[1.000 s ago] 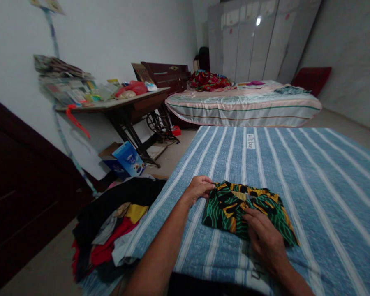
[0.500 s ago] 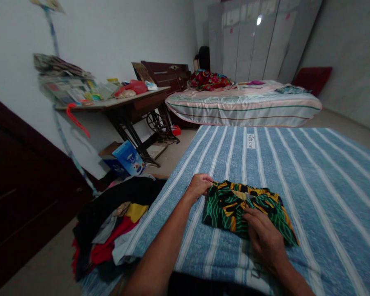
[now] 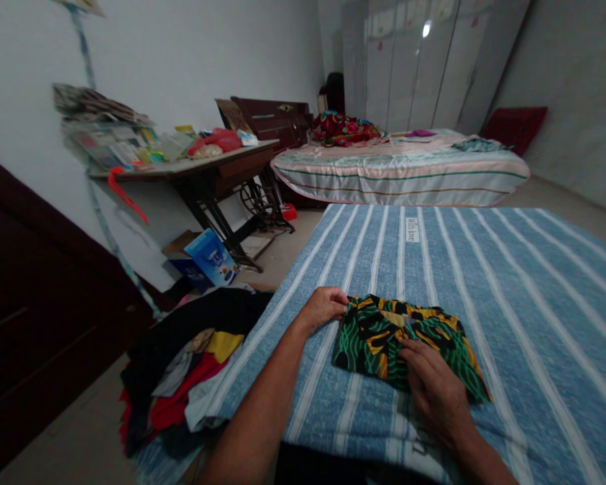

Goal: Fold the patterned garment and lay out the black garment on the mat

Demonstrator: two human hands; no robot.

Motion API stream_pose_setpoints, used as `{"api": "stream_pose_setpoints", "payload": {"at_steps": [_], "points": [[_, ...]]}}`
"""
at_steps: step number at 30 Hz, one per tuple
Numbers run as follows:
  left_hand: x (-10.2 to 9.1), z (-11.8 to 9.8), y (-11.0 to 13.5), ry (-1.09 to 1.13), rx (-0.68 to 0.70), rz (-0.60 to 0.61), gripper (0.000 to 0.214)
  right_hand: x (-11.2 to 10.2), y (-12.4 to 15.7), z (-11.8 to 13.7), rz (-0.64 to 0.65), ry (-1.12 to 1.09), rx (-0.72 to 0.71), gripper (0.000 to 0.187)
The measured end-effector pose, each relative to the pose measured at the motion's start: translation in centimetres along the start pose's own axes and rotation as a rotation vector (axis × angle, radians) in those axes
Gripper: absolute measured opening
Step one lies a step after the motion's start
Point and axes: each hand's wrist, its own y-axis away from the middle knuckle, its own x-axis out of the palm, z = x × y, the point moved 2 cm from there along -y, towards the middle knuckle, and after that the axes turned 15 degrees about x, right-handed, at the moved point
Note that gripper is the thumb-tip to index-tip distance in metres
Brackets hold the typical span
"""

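Note:
A folded green, black and yellow patterned garment (image 3: 378, 330) lies on the blue striped mattress (image 3: 485, 269) in front of me. My left hand (image 3: 324, 307) is closed on the garment's far left corner. My right hand (image 3: 431, 384) rests flat on the garment's near middle, fingers together and pressing the cloth down.
A heap of black, red, yellow and white clothes (image 3: 192, 364) lies at the mattress's left edge. A blue box (image 3: 212, 257) stands on the floor by a sewing table (image 3: 202, 168) piled with things. A second mattress (image 3: 398, 172) lies farther back, before grey wardrobes (image 3: 414, 60).
Hardly anything has moved. Both hands stay on the garment; the view has shifted very slightly.

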Motion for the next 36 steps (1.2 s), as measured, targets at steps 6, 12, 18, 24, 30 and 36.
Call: {"api": "stream_pose_setpoints", "payload": {"at_steps": [6,12,18,24,30,36], "points": [[-0.2,0.0,-0.1,-0.115,0.038,0.05,0.015,-0.1,0.0,0.1,-0.002,0.0,0.017,0.026],[0.0,-0.2,-0.6,-0.337,0.128,0.088,0.019,-0.2,-0.1,0.2,-0.003,0.014,0.004,0.025],[0.4,-1.0,-1.0,-0.554,0.219,0.149,0.017,-0.1,0.0,0.1,-0.003,0.006,0.01,0.026],[0.6,-1.4,-0.9,-0.678,0.254,0.196,0.019,-0.1,0.0,-0.1,-0.005,-0.001,0.006,0.025],[0.6,-1.7,-0.7,-0.726,0.272,0.229,0.023,0.0,0.1,-0.1,-0.008,-0.019,0.021,0.026],[1.1,-1.8,-1.0,-0.771,0.25,0.246,0.022,-0.2,0.0,0.0,-0.015,-0.023,-0.004,0.026]]}}
